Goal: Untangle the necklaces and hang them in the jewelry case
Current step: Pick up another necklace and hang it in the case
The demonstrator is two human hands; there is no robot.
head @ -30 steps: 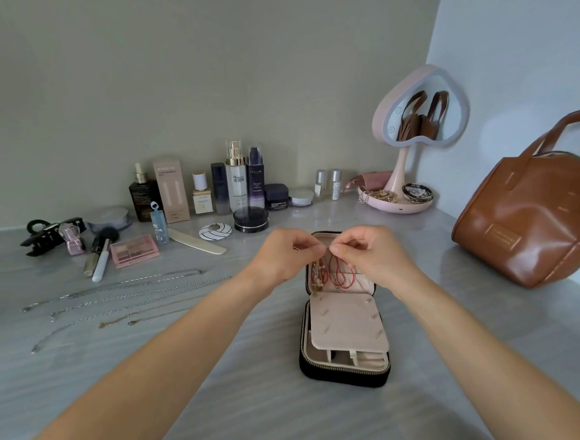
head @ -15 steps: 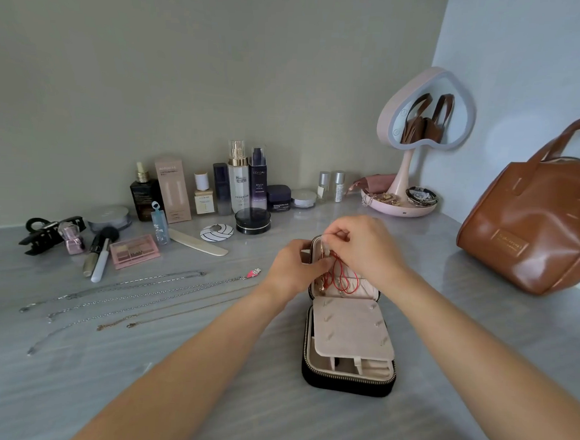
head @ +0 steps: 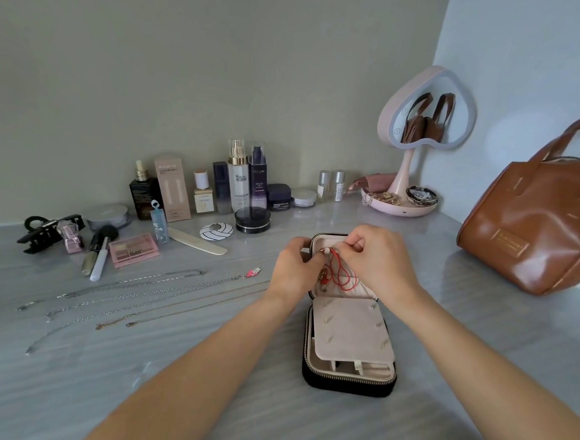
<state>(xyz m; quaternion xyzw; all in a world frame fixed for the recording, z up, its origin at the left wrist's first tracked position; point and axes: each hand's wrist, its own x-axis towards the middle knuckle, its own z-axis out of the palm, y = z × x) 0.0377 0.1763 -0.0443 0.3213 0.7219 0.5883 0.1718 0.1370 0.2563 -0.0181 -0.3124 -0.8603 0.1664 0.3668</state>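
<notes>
A black zip jewelry case (head: pixel 348 382) with beige lining stands open on the grey table, lid upright at the back. A red cord necklace (head: pixel 341 273) hangs inside the lid. My left hand (head: pixel 295 268) and my right hand (head: pixel 376 257) both pinch the cord's upper end at the lid's top edge. Several thin silver and gold chain necklaces (head: pixel 129 299) lie stretched out in rows to the left of the case; one ends in a pink charm (head: pixel 254 271).
Cosmetic bottles and jars (head: pixel 237 184) line the back wall. A hair claw (head: pixel 45 230), brushes and a pink palette (head: pixel 133 253) sit at the left. A heart-shaped mirror (head: pixel 426 116) with a trinket dish stands back right, beside a brown leather bag (head: pixel 534 230).
Both hands have dropped from above the case down to the lid's top edge, carrying the red cord into the lid. The chains on the table have not moved.
</notes>
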